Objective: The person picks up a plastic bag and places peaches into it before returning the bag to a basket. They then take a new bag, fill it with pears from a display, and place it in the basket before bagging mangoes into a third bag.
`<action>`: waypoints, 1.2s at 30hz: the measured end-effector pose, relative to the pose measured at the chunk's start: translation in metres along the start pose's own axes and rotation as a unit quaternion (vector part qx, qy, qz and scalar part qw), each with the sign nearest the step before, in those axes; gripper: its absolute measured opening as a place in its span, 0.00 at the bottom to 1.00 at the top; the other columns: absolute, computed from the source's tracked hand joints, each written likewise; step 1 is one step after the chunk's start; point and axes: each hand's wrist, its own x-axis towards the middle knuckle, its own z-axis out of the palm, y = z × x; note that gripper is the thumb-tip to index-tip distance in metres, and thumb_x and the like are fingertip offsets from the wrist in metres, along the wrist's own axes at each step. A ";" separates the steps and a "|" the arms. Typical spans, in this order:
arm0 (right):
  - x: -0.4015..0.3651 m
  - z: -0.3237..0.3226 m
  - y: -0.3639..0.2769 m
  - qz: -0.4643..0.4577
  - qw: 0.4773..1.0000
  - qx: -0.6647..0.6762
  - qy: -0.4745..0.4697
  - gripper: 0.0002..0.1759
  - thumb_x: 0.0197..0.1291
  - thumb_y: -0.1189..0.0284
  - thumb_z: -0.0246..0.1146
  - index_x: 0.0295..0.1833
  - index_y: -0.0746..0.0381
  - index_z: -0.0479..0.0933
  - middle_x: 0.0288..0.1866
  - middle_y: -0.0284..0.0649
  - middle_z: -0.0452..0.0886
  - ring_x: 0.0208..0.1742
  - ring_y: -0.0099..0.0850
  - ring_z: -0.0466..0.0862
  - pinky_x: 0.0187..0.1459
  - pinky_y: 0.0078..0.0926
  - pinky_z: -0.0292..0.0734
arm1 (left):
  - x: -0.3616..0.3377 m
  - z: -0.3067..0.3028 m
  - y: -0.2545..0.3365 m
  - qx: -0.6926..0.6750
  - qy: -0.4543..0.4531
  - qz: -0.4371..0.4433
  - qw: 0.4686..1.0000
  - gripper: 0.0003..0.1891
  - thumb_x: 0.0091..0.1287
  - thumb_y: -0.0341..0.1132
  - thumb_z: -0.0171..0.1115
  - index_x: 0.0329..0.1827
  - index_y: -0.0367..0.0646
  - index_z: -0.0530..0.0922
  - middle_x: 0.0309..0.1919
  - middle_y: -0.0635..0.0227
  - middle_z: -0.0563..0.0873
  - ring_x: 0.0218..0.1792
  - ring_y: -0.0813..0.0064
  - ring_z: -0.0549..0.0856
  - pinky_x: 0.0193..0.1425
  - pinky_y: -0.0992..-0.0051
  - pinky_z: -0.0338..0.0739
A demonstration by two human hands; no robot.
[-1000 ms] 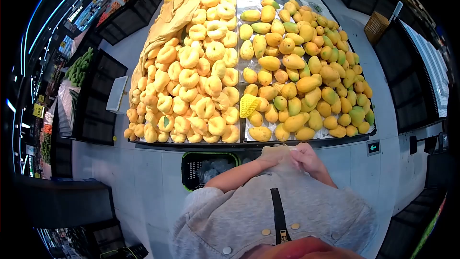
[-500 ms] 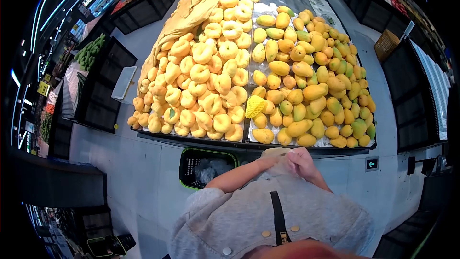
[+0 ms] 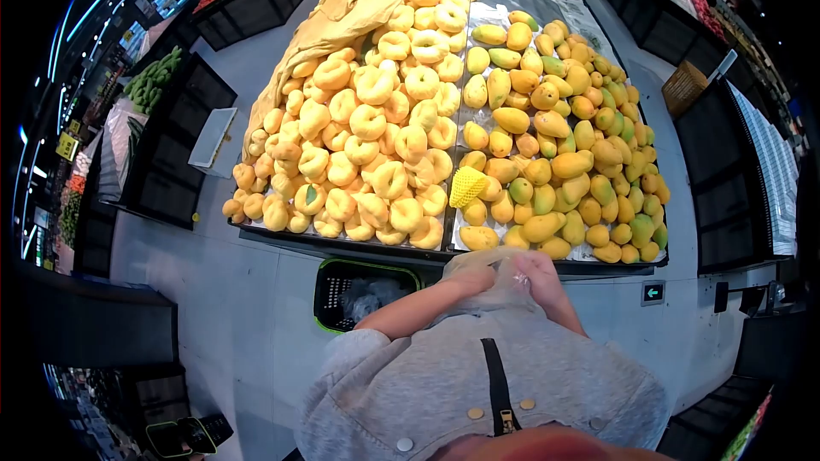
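Note:
A thin see-through plastic bag [image 3: 502, 290] stretches between my hands, close to my chest at the front edge of the fruit stand. My left hand [image 3: 474, 279] is closed on one side of it, its fingers partly covered by the film. On the other side, my right hand [image 3: 536, 273] pinches the bag. Just beyond my hands lie mangoes [image 3: 547, 226] on the right half of the stand. Flat peaches [image 3: 367, 122] are heaped on the left half. A yellow foam net [image 3: 468, 187] rests by the divider between them.
A black basket with a green rim [image 3: 316, 312] stands on the floor to my left, with crumpled clear plastic inside. A tan cloth [image 3: 342, 21] covers the upper left of the peaches. Dark display stands [image 3: 175, 154] flank both sides; a wicker basket [image 3: 683, 90] is at right.
My hands have moved apart, the left one shifting left, and the bag now shows spread between them. The whole view has shifted slightly.

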 end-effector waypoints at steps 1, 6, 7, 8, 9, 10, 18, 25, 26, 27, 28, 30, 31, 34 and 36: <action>0.004 0.002 0.004 -0.004 0.999 -0.038 0.023 0.22 0.74 0.60 0.53 0.26 0.60 0.73 0.20 0.29 0.72 0.20 0.18 0.70 0.23 0.17 0.64 | -0.007 -0.004 0.003 0.047 0.008 0.026 0.999 0.19 0.68 0.37 0.49 0.56 0.38 0.79 0.48 0.52 0.85 0.46 0.63 0.85 0.47 0.65 0.78; 0.016 0.000 0.021 0.028 0.994 -0.076 0.070 0.22 0.74 0.59 0.54 0.30 0.61 0.78 0.20 0.28 0.75 0.18 0.16 0.70 0.20 0.16 0.65 | -0.012 -0.024 -0.023 0.102 0.024 0.095 0.990 0.19 0.70 0.40 0.49 0.52 0.33 0.77 0.41 0.48 0.86 0.40 0.56 0.87 0.42 0.59 0.79; 0.020 0.000 0.024 0.037 0.992 -0.084 0.081 0.22 0.74 0.59 0.54 0.29 0.62 0.78 0.19 0.28 0.74 0.18 0.16 0.70 0.20 0.16 0.64 | -0.021 -0.034 -0.022 0.169 0.043 0.134 0.976 0.19 0.70 0.41 0.51 0.50 0.33 0.77 0.38 0.48 0.86 0.38 0.54 0.87 0.42 0.58 0.80; 0.023 0.000 0.026 0.047 0.990 -0.092 0.093 0.22 0.74 0.59 0.54 0.29 0.62 0.78 0.19 0.28 0.74 0.17 0.16 0.70 0.19 0.16 0.64 | -0.033 -0.045 -0.020 0.234 0.062 0.171 0.955 0.19 0.69 0.43 0.52 0.48 0.32 0.77 0.35 0.48 0.86 0.36 0.52 0.86 0.41 0.57 0.80; 0.025 0.001 0.027 0.058 0.985 -0.120 0.110 0.22 0.74 0.60 0.54 0.28 0.61 0.77 0.19 0.28 0.73 0.17 0.16 0.69 0.19 0.16 0.63 | -0.060 -0.065 -0.009 0.242 0.056 0.180 0.952 0.20 0.67 0.46 0.56 0.44 0.33 0.76 0.32 0.49 0.86 0.34 0.49 0.86 0.41 0.56 0.80; 0.028 0.001 0.029 0.068 0.978 -0.148 0.127 0.23 0.74 0.60 0.53 0.27 0.61 0.76 0.18 0.28 0.73 0.17 0.16 0.69 0.19 0.15 0.63 | -0.090 -0.090 0.003 0.250 0.050 0.189 0.948 0.22 0.65 0.49 0.59 0.40 0.33 0.76 0.29 0.49 0.85 0.32 0.47 0.85 0.40 0.55 0.80; 0.020 0.012 0.021 0.029 0.967 -0.158 0.196 0.22 0.74 0.63 0.53 0.24 0.60 0.71 0.17 0.28 0.70 0.16 0.16 0.67 0.19 0.15 0.62 | -0.061 -0.262 -0.061 -0.116 0.232 0.304 0.916 0.21 0.60 0.48 0.68 0.43 0.35 0.83 0.27 0.69 0.83 0.28 0.82 0.78 0.34 0.78 0.75; -0.005 0.023 0.022 0.000 0.951 -0.145 0.272 0.23 0.75 0.63 0.52 0.24 0.60 0.71 0.17 0.29 0.70 0.16 0.17 0.67 0.19 0.16 0.61 | 0.078 -0.418 -0.037 0.280 0.610 0.147 0.727 0.25 0.57 0.55 0.69 0.35 0.38 0.80 0.35 0.56 0.85 0.43 0.58 0.83 0.46 0.61 0.78; -0.008 0.025 0.025 -0.002 0.950 -0.146 0.276 0.23 0.75 0.63 0.51 0.24 0.60 0.71 0.17 0.30 0.71 0.16 0.18 0.68 0.19 0.16 0.61 | 0.100 -0.437 -0.043 0.329 0.613 0.134 0.706 0.23 0.58 0.54 0.69 0.36 0.39 0.81 0.37 0.58 0.85 0.46 0.58 0.82 0.48 0.62 0.78; -0.009 0.027 0.026 -0.007 0.948 -0.147 0.282 0.23 0.75 0.63 0.51 0.24 0.60 0.71 0.17 0.30 0.71 0.16 0.18 0.68 0.19 0.17 0.61 | 0.118 -0.455 -0.046 0.376 0.615 0.125 0.682 0.22 0.58 0.52 0.69 0.38 0.40 0.81 0.39 0.59 0.85 0.49 0.59 0.81 0.50 0.62 0.77; -0.011 0.030 0.027 -0.011 0.948 -0.147 0.283 0.23 0.75 0.63 0.51 0.24 0.60 0.71 0.17 0.30 0.71 0.16 0.18 0.68 0.19 0.17 0.60 | 0.130 -0.465 -0.047 0.389 0.608 0.102 0.685 0.19 0.59 0.49 0.69 0.40 0.41 0.82 0.40 0.60 0.85 0.50 0.59 0.80 0.51 0.62 0.76; -0.015 0.037 0.027 -0.020 0.947 -0.147 0.285 0.24 0.75 0.63 0.50 0.23 0.60 0.71 0.17 0.30 0.71 0.16 0.18 0.67 0.20 0.17 0.60 | 0.150 -0.479 -0.047 0.413 0.591 0.056 0.691 0.15 0.60 0.44 0.68 0.42 0.42 0.83 0.42 0.62 0.85 0.51 0.59 0.80 0.54 0.63 0.76; -0.016 0.038 0.027 -0.016 0.944 -0.144 0.295 0.24 0.75 0.64 0.50 0.23 0.60 0.70 0.17 0.30 0.70 0.17 0.18 0.67 0.21 0.17 0.60 | 0.160 -0.486 -0.047 0.415 0.580 0.041 0.700 0.14 0.59 0.41 0.67 0.43 0.43 0.83 0.43 0.63 0.85 0.52 0.59 0.80 0.54 0.62 0.76; -0.024 0.042 0.026 -0.006 0.936 -0.144 0.321 0.23 0.75 0.65 0.50 0.23 0.60 0.70 0.17 0.30 0.69 0.18 0.18 0.67 0.23 0.17 0.62 | 0.167 -0.488 -0.045 0.399 0.523 -0.002 0.753 0.12 0.58 0.31 0.64 0.45 0.43 0.83 0.48 0.63 0.84 0.53 0.59 0.81 0.55 0.61 0.76; -0.024 0.042 0.026 -0.014 0.932 -0.147 0.332 0.24 0.75 0.63 0.50 0.23 0.60 0.70 0.16 0.30 0.69 0.18 0.18 0.67 0.24 0.17 0.62 | 0.146 -0.465 -0.043 0.335 0.571 0.066 0.746 0.13 0.59 0.33 0.65 0.46 0.42 0.83 0.47 0.62 0.84 0.52 0.58 0.81 0.54 0.61 0.76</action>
